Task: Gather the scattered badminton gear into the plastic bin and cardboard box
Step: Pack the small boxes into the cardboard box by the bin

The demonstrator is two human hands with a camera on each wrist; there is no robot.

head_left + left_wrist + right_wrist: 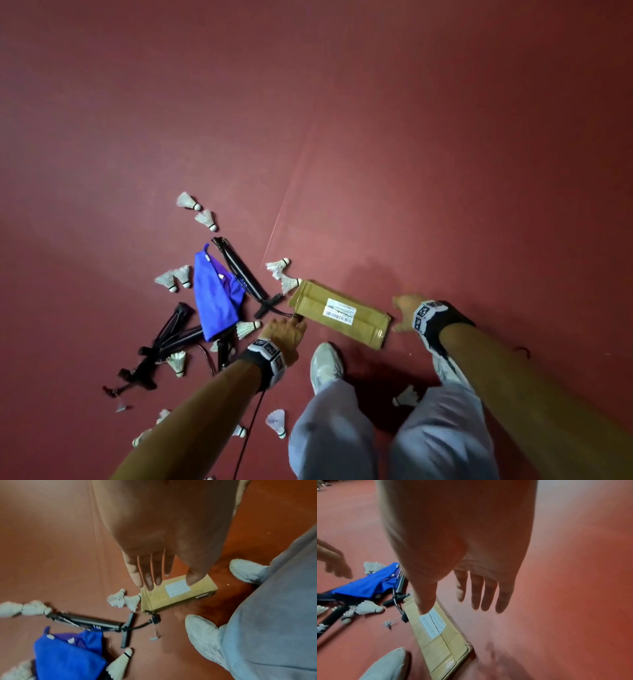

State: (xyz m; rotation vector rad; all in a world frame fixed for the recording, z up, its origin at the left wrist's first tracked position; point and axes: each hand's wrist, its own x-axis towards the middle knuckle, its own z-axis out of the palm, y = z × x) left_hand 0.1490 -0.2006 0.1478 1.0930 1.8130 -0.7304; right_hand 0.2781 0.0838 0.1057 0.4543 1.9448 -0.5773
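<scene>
A flat, closed cardboard box with a white label lies on the red floor in front of my feet. My left hand hovers over its left end with straight fingers and holds nothing. My right hand is spread open by the box's right end, above the box in the right wrist view. To the left lie a blue bag, black rackets and several white shuttlecocks. No plastic bin is in view.
My white shoes and grey trousers stand just behind the box. More shuttlecocks lie near my feet, and a black cord runs under my left arm. Bare red floor stretches ahead and to the right.
</scene>
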